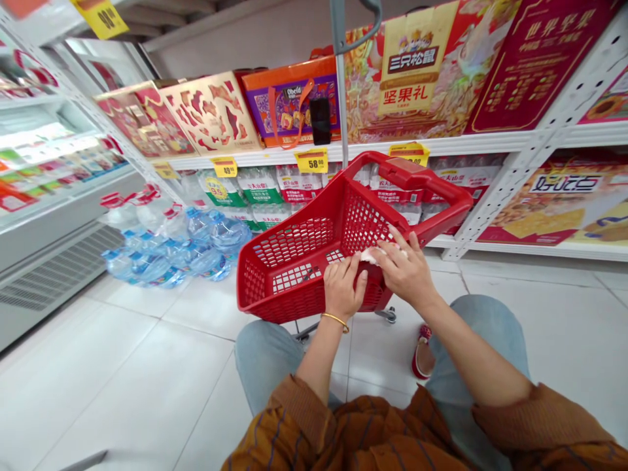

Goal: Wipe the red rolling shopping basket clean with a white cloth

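Observation:
In front of my knees stands a red plastic shopping cart (pixel 299 242), with its perforated basket open at the top. My left hand (pixel 343 284) grips the basket's near rim, fingers over the edge and thumb on the outer side. My right hand (pixel 402 265) presses a crumpled white tissue (pixel 369 255) against the same rim, close to the cart's handle (pixel 436 196). Part of the tissue is hidden under the right fingers. Both hands are close together, the left one just left of the tissue.
Gift boxes (pixel 210 118) line the shelf ahead, above packs of bottled water (pixel 265 186). Large water bottles (pixel 167 245) stand on the floor to the left, beside a refrigerated case (pixel 59 261). A grey pole (pixel 342 98) rises behind the cart. White tiles (pixel 122 366) cover the floor.

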The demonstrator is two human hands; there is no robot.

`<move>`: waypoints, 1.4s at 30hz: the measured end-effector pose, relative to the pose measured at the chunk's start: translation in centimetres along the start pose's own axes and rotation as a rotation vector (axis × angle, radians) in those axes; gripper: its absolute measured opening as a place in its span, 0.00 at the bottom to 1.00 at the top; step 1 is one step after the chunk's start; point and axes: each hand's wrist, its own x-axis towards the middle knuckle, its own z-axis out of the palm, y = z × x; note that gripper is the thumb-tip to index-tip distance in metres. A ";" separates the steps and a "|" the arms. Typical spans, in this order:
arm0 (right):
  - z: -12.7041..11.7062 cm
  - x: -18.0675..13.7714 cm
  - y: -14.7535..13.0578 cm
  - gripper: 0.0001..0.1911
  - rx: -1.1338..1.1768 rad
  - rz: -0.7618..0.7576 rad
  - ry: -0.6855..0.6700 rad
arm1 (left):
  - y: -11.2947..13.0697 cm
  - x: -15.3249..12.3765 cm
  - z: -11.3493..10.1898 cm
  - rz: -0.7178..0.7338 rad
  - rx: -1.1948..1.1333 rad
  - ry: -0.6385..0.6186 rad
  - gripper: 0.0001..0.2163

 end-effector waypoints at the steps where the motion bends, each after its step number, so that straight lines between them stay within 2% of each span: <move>1: -0.1 0.0 0.2 0.13 -0.002 0.007 -0.003 | 0.0 0.1 0.0 -0.004 -0.011 0.007 0.21; 6: -0.4 -0.2 1.5 0.15 -0.025 0.072 0.011 | 0.1 0.4 0.0 -0.004 -0.041 0.018 0.22; 11: -0.6 0.0 2.2 0.14 0.012 0.100 0.020 | -0.1 0.7 -0.1 -0.020 -0.084 0.032 0.19; 21: -0.5 0.9 -0.3 0.14 0.049 0.117 -0.016 | -2.0 0.2 -1.1 -0.002 -0.066 0.070 0.17; 26: 0.0 1.1 -1.2 0.13 0.078 0.104 0.006 | -0.6 1.4 -1.8 -0.110 0.025 0.142 0.15; 29: 0.3 1.0 -1.2 0.13 0.135 0.115 0.014 | 1.2 2.9 -1.7 -0.017 -0.014 0.103 0.16; 32: 0.5 0.9 -0.9 0.14 0.174 0.135 0.064 | 2.4 4.0 -0.9 0.065 -0.130 0.004 0.20; 36: 0.6 0.7 -0.2 0.14 0.158 0.167 0.146 | 2.3 4.4 0.2 0.038 -0.201 -0.072 0.26; 42: 0.0 0.5 1.3 0.14 0.155 0.260 0.151 | 1.8 4.6 0.6 0.094 -0.218 -0.103 0.27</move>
